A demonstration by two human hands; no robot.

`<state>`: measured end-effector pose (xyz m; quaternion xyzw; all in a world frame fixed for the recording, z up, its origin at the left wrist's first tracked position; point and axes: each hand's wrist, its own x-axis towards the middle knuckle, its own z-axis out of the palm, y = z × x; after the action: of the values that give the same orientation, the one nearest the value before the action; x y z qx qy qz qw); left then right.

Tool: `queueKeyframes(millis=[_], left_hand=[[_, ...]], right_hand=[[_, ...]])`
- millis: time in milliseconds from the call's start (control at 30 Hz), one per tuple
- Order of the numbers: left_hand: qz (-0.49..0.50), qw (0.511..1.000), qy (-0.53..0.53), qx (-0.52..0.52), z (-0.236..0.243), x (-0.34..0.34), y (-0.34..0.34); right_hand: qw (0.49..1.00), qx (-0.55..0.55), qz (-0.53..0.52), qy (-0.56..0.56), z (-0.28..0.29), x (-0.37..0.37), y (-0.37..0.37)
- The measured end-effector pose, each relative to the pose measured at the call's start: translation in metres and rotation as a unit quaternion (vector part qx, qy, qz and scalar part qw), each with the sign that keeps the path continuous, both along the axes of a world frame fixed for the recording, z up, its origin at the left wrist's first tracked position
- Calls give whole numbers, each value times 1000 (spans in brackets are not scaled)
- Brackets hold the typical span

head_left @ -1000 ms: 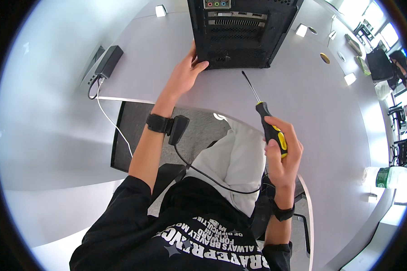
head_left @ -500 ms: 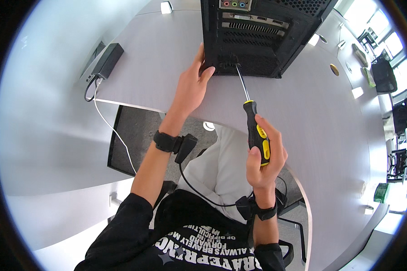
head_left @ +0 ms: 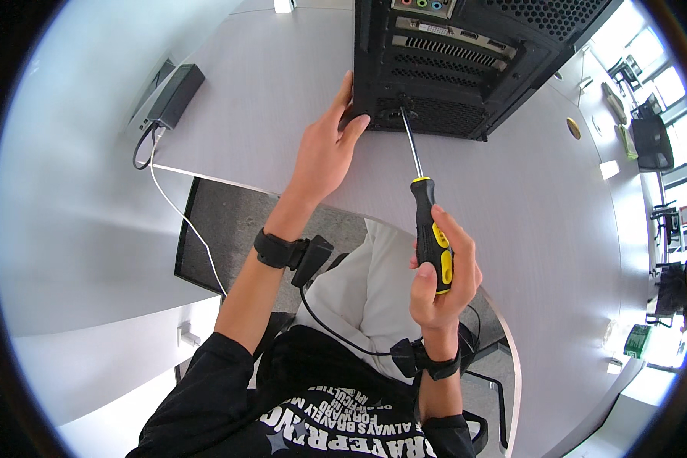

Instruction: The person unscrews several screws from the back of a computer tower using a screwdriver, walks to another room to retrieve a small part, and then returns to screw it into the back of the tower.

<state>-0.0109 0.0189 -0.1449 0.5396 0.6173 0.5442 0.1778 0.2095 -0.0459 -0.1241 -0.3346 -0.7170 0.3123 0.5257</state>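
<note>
A black desktop computer case stands on the table, its rear panel with ports and vents toward me. My left hand grips its lower left corner, thumb on the rear panel's edge and fingers along the side. In my closed right hand is a black and yellow screwdriver. The steel shaft points away from me, and its tip meets the perforated lower part of the rear panel. Whatever the tip touches is too small and dark to make out.
The pale table curves round to my right. A black power adapter with a white cable lies at the left edge by the wall. A round brass-coloured grommet sits in the tabletop. Chairs stand far right.
The case appears slightly farther right and larger in view, and the surroundings shift with it. Both hands keep their places, the screwdriver tip still at the lower rear panel.
</note>
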Motion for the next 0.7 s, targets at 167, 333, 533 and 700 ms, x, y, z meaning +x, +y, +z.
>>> queueKeyframes(millis=[167,333,533,700], left_hand=[[-6,1000,-11,-1,-2,-1,0],[-4,1000,-6,-16,4,1,-2],[-3,1000,-1,1,1,0,-1],[-6,1000,4,-2,0,-1,0]], right_hand=[[1000,27,3,10,-1,-2,-1],[1000,19,-1,9,-2,-1,-2],[988,-86,39,126,5,-2,-6],[980,-109,65,156,9,-6,-11]])
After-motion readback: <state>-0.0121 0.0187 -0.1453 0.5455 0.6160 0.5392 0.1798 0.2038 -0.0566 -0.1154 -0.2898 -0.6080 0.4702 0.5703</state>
